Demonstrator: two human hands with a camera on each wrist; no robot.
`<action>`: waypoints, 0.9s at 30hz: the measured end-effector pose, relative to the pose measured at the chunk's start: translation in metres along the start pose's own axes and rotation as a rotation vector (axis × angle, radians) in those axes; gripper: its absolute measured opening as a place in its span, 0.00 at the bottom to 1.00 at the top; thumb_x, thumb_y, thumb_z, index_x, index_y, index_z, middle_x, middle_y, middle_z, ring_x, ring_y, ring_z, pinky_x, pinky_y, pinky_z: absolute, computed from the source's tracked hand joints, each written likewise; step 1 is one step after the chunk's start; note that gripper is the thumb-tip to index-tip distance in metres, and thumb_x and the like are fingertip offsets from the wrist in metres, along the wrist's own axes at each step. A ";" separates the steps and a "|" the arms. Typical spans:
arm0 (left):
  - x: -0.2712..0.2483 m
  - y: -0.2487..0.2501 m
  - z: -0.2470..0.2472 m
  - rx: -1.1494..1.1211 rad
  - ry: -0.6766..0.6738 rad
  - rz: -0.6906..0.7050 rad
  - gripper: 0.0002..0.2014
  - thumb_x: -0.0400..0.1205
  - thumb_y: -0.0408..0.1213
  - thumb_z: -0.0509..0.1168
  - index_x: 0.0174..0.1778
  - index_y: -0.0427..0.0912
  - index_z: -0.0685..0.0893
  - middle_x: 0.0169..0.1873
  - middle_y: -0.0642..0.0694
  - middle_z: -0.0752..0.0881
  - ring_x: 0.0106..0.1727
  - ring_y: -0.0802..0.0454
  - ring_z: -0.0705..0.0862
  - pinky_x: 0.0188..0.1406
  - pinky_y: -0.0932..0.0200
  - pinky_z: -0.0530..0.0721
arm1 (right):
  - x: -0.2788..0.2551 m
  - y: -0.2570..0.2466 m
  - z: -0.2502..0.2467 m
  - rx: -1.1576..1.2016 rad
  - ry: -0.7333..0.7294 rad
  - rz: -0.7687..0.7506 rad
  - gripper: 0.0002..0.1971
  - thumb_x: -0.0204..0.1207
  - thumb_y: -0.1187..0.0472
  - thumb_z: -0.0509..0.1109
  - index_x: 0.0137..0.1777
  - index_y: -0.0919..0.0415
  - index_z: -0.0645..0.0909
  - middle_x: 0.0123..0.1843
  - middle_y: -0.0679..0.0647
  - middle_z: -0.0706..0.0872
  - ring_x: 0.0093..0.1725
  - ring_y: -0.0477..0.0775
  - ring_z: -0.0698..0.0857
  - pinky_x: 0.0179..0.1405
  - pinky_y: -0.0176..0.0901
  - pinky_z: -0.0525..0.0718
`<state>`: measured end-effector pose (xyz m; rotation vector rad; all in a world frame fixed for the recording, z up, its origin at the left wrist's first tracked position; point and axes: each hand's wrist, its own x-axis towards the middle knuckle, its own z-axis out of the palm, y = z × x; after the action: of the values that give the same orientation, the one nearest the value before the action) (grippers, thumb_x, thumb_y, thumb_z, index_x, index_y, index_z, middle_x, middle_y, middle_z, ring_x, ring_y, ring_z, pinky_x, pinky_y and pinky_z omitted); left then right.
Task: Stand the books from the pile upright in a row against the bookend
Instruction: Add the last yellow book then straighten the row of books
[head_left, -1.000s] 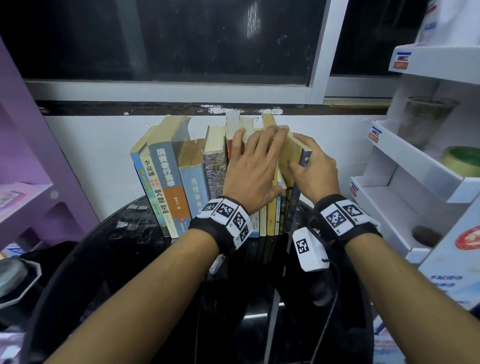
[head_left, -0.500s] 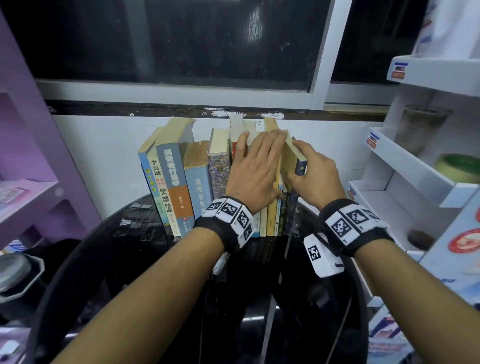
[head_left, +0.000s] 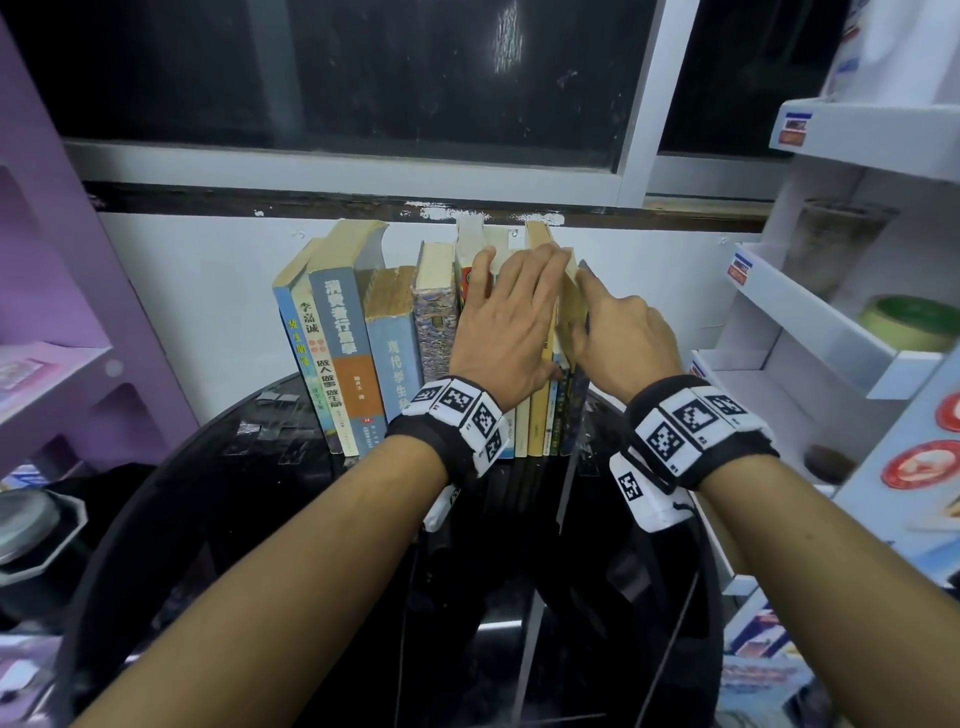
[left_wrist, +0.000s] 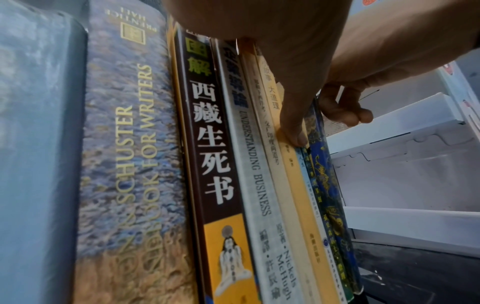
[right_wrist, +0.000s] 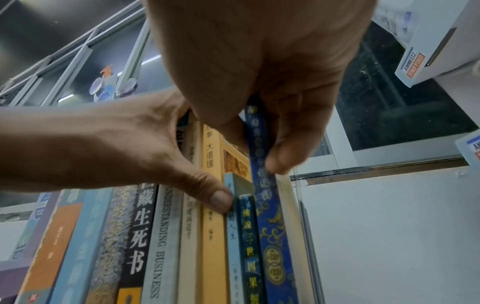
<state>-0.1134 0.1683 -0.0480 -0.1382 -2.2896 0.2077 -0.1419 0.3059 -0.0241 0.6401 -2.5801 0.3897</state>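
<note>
Bench (head_left: 249, 467): black, carries the row.
Left hand (head_left: 511, 332): flat, fingers straight, pressing the books (head_left: 363, 353) upright.
Right hand (head_left: 621, 338): pinching the blue book (right_wrist: 270, 236) at the row's right end.
Bookend: cannot tell where.
Risk: letting go early; thin end books tip right.

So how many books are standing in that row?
12: five left of the left hand, seven thinner ones from under it to the blue-and-gold book the right hand pinches; hands may hide more.
</note>
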 end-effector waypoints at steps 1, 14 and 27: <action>0.000 0.000 0.000 -0.001 0.002 0.003 0.54 0.64 0.60 0.75 0.81 0.38 0.61 0.77 0.42 0.70 0.76 0.43 0.69 0.80 0.38 0.50 | 0.002 0.001 0.000 -0.015 -0.001 0.006 0.25 0.82 0.59 0.59 0.79 0.56 0.62 0.49 0.69 0.86 0.47 0.72 0.84 0.38 0.49 0.73; 0.001 -0.002 0.000 -0.031 0.029 0.032 0.50 0.67 0.58 0.72 0.82 0.39 0.62 0.77 0.44 0.70 0.77 0.45 0.68 0.81 0.39 0.52 | 0.011 -0.002 0.004 -0.206 0.048 0.007 0.20 0.81 0.53 0.58 0.72 0.56 0.68 0.47 0.66 0.86 0.44 0.70 0.85 0.35 0.48 0.70; -0.033 -0.066 -0.042 -0.304 0.222 -0.192 0.32 0.79 0.47 0.65 0.78 0.42 0.68 0.77 0.44 0.70 0.81 0.47 0.62 0.83 0.40 0.52 | 0.003 -0.004 -0.006 0.388 -0.129 0.137 0.28 0.79 0.54 0.63 0.78 0.55 0.63 0.75 0.60 0.67 0.71 0.63 0.72 0.68 0.58 0.74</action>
<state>-0.0622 0.1026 -0.0315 -0.0915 -2.0836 -0.2453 -0.1402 0.3036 -0.0167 0.6350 -2.7010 0.9391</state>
